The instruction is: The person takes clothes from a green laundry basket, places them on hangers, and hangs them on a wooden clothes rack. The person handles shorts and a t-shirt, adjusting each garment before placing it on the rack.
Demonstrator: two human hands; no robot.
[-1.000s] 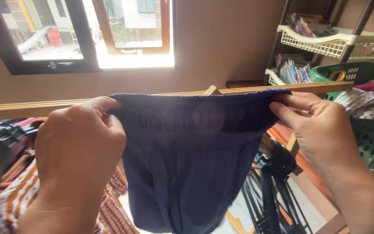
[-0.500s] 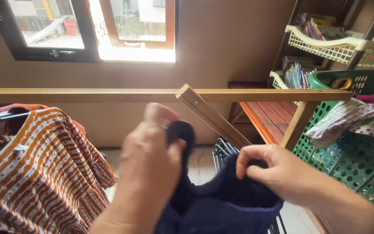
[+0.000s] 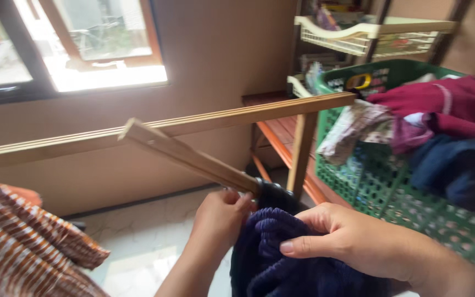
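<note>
Two bare hands and forearms in view, no sleeves showing, no gloves, no rings, no watch or bracelet visible. Left hand [image 3: 219, 217] comes up from the bottom centre, forearm bare to the frame edge. Right hand [image 3: 341, 239] enters from lower right, wrist bare, nails short and unpainted.

- The navy garment [image 3: 281, 253], held up and stretched flat by its waistband a second ago, is now bunched low in a gathered heap
- The left hand [image 3: 221, 217] has dropped from the waistband's left corner to the lower end of the slanted wooden bar [image 3: 188, 157], fingers at the cloth's top edge
- The right hand [image 3: 339, 239] has come in from the right corner and lies across the bunched cloth
- The view has swung right: the green laundry basket [image 3: 369, 181] now fills the right side, the orange striped garment [image 3: 23, 242] sits at the lower left edge
</note>
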